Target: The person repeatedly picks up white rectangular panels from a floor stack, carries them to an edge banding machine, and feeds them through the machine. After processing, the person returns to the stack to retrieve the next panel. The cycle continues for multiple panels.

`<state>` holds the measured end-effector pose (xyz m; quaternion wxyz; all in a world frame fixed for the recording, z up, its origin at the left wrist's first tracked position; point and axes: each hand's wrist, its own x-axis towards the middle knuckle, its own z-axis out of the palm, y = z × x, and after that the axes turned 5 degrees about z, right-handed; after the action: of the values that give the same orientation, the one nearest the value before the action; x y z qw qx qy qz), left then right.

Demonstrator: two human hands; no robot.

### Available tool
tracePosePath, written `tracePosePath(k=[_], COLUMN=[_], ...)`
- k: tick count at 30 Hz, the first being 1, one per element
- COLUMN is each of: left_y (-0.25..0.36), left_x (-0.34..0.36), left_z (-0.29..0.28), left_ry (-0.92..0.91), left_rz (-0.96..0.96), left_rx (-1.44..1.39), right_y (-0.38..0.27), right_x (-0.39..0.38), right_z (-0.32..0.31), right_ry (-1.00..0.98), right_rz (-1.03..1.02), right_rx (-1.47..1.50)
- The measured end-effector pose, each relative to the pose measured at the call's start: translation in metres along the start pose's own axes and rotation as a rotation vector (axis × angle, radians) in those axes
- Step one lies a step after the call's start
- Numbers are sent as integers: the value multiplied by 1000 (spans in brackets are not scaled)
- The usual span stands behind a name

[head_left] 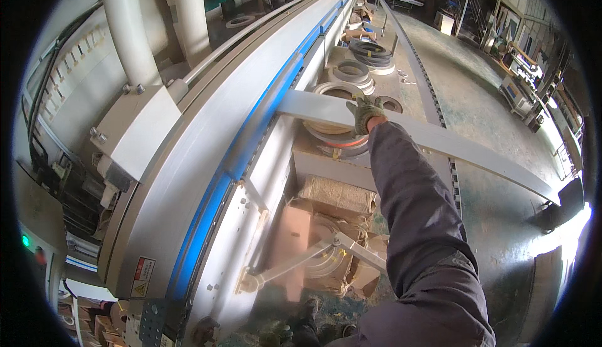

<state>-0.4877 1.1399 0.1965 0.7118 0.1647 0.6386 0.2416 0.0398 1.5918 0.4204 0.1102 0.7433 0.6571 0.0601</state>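
Note:
A long, narrow pale board (439,137) stretches from the machine's blue-edged beam on the left to beyond a thin rail on the right. My right hand (365,113), in a grey-green glove, lies across the board's upper face nearer its left end. Its fingers look spread rather than wrapped round it. The board's left end meets the edge of the blue strip (269,107). My dark grey sleeve reaches up from the lower edge. I cannot make out my left hand; the dark shapes low in the picture are unclear.
Below the board lie coiled rolls of edging strip (351,74) and brown cartons (335,196). A metal rail (420,64) runs lengthwise beside the machine. Thick white pipes (128,27) rise at the left. A support arm (301,260) crosses the lower middle.

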Motion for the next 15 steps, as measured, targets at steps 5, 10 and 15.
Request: tracePosePath(k=[5, 10, 15], left_y=[17, 20, 16], left_x=[0, -8, -31], left_z=[-32, -42, -52], left_ry=[-82, -192, -269], left_rz=[44, 99, 180], left_rx=[85, 175, 246], right_y=[-9, -45, -80], right_x=[-52, -215, -360], right_z=[34, 28, 57], right_ry=[309, 218, 6], right_rz=[42, 7, 7], right_rx=[161, 559, 703])
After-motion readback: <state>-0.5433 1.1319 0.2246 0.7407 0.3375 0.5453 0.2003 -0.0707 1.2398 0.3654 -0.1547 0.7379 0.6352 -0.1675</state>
